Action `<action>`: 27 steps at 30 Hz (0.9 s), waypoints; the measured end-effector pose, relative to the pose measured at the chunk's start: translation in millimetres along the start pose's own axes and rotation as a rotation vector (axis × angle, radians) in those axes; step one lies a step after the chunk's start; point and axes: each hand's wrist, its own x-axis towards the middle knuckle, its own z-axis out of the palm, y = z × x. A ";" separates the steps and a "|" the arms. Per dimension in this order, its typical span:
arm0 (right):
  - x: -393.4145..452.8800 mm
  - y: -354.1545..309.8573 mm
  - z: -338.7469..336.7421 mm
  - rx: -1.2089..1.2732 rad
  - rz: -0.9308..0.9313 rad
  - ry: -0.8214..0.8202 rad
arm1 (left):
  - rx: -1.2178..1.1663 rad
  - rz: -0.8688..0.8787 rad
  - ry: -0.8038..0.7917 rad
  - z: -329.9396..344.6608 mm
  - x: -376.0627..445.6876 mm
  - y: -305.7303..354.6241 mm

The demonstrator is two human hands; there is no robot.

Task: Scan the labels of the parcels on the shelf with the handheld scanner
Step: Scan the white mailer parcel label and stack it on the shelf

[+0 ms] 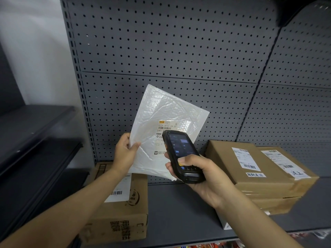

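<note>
- Fingers of the left hand point(125, 153) pinch the lower left edge of a white bubble mailer point(166, 129), thumb on its front face, holding it up tilted in front of the shelf's back panel.
- The right hand point(200, 176) grips a black handheld scanner point(182, 156), fingers wrapped around its lower body and thumb lying over the keypad; its lit screen faces the camera and its top end overlaps the mailer's front.
- The mailer is a flat, crinkled plastic rectangle with a glossy, padded texture; its printed label point(165, 128), with a barcode and a yellow logo, sits near the middle, just above the scanner's top end.
- Below the left forearm a brown cardboard box point(125, 215) rests on the grey metal shelf point(179, 208), with dark print on its side and a white barcode label on top.
- To the right stand stacked flat cardboard parcels point(265, 178), the upper ones bearing white shipping labels and small handwritten tags.
- Behind everything rises a grey perforated metal back panel point(179, 51), dotted with regular round holes.
- Dark shelving point(35, 140) stands at the left beside a pale wall.
</note>
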 end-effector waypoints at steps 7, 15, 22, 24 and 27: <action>4.1 2.4 2.6 0.005 0.001 0.013 | -0.006 -0.003 -0.005 -0.6 0.2 -0.2; 7.8 6.4 4.4 -0.005 0.010 0.029 | -0.010 -0.006 -0.004 -3.0 5.0 -2.4; 10.3 6.0 6.5 0.015 0.021 0.028 | 0.016 -0.014 0.000 -7.4 6.6 -5.8; 10.4 6.3 6.3 0.011 0.019 0.019 | 0.031 -0.027 0.002 -9.5 7.5 -6.4; 11.9 6.7 6.2 -0.009 0.016 0.017 | 0.031 -0.029 0.001 -12.1 8.2 -6.9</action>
